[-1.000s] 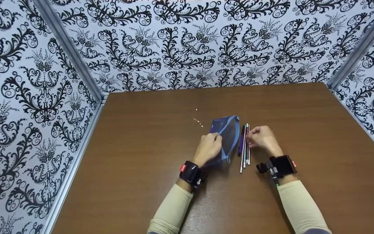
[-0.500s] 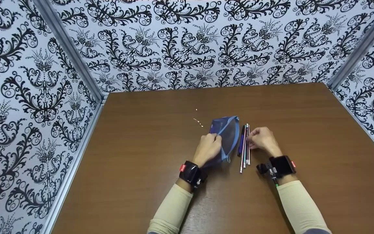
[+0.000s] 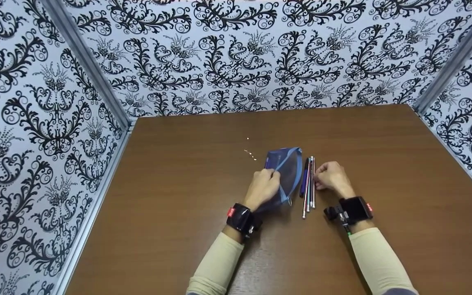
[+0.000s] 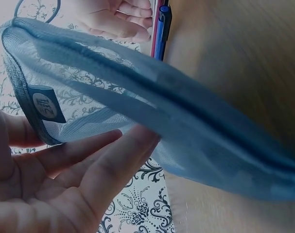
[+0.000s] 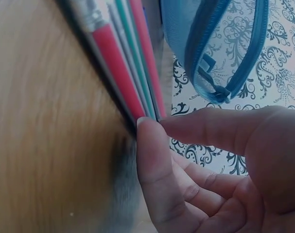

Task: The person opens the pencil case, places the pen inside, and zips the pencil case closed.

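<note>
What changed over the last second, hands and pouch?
Very little: the right hand eased slightly toward the person, beside the pencils; the far edge of the pouch shifted slightly the same way. No new grasp or release shows. Left hand still holds the pouch; pencils stayed put.

I have a brown wood-grain tabletop point(image 3: 170, 184) running out past both hands and to either side. Just left of the right hand point(image 3: 332, 178), at its fingertips, red and green pencils point(image 3: 310, 188) lie side by side on the wood, with a blue pen point(image 3: 303, 186) along their far side from that hand. Beyond the left hand point(image 3: 262, 188) I make out a few pale specks point(image 3: 250, 153). At that hand's fingers is a blue mesh zip pouch point(image 3: 287, 176); whether the tabletop bears its weight, I can't tell.
</note>
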Demonstrator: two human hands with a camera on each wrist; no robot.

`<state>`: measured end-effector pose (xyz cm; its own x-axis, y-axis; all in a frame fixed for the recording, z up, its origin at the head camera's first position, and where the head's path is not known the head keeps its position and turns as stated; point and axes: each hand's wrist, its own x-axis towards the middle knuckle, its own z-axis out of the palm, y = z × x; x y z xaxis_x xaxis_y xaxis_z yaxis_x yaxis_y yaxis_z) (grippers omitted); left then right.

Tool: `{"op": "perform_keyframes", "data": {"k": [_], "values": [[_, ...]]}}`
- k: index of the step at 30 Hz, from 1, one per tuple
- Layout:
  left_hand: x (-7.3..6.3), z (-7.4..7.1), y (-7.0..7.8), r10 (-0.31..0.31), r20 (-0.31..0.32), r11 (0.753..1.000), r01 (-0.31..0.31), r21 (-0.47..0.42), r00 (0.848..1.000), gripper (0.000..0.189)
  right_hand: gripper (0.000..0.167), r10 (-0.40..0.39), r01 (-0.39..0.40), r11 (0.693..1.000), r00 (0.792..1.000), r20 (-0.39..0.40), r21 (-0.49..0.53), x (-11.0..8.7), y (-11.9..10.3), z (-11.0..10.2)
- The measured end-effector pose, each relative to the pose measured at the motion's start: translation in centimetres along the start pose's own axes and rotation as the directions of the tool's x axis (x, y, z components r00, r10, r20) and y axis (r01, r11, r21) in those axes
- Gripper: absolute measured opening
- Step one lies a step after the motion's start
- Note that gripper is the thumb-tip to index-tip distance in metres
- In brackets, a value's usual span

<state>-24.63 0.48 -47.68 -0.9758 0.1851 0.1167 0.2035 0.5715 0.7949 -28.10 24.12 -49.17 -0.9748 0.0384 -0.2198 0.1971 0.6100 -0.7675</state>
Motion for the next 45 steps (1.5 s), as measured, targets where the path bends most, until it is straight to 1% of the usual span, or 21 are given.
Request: {"op": "perform_keyframes", "data": {"k": [8, 10, 14, 17, 23, 31, 35, 40, 45], "values": [[0.06, 0.06, -0.11, 0.002, -0.002, 1.0, -0.002, -0.001, 1.0, 0.03, 0.018, 0.005, -0.004, 1.0, 1.0, 0.021, -0.028, 0.06, 0.22, 0.02], [0.07, 0.07, -0.14, 0.001, 0.003, 1.0, -0.001, -0.006, 1.0, 0.029, 0.017, 0.018, -0.017, 1.0, 1.0, 0.024, -0.02, 0.05, 0.19, 0.03], [0.13, 0.08, -0.14, 0.009, 0.01, 1.0, -0.009, 0.017, 1.0, 0.03, 0.014, 0.023, -0.023, 1.0, 0.999, 0.04, -0.007, 0.12, 0.18, 0.04], [0.16, 0.11, -0.17, 0.017, 0.009, 0.999, -0.017, 0.039, 1.0, 0.03, 0.015, 0.022, -0.02, 1.0, 0.999, 0.049, -0.024, 0.16, 0.14, 0.01], [0.12, 0.13, -0.16, 0.019, 0.007, 0.999, -0.019, 0.032, 1.0, 0.029, 0.017, 0.032, -0.03, 0.999, 0.998, 0.055, -0.042, 0.08, 0.07, -0.08], [0.01, 0.22, -0.22, 0.013, 0.024, 1.0, -0.013, -0.005, 1.0, 0.029, 0.014, 0.01, -0.007, 0.997, 0.999, 0.04, -0.076, -0.24, 0.15, 0.14], [0.05, 0.23, -0.26, 0.013, 0.029, 1.0, -0.013, -0.01, 1.0, 0.029, 0.012, 0.02, -0.017, 0.997, 0.999, 0.034, -0.076, -0.3, 0.07, 0.05], [0.03, 0.2, -0.2, 0.011, 0.031, 1.0, -0.011, -0.013, 0.999, 0.029, 0.013, 0.036, -0.033, 0.995, 0.999, 0.033, -0.092, -0.24, -0.05, -0.02], [0.06, 0.19, -0.22, 0.019, 0.02, 1.0, -0.019, 0.023, 1.0, 0.029, 0.019, 0.076, -0.072, 0.99, 0.996, 0.035, -0.123, 0.05, -0.16, 0.11]]}}
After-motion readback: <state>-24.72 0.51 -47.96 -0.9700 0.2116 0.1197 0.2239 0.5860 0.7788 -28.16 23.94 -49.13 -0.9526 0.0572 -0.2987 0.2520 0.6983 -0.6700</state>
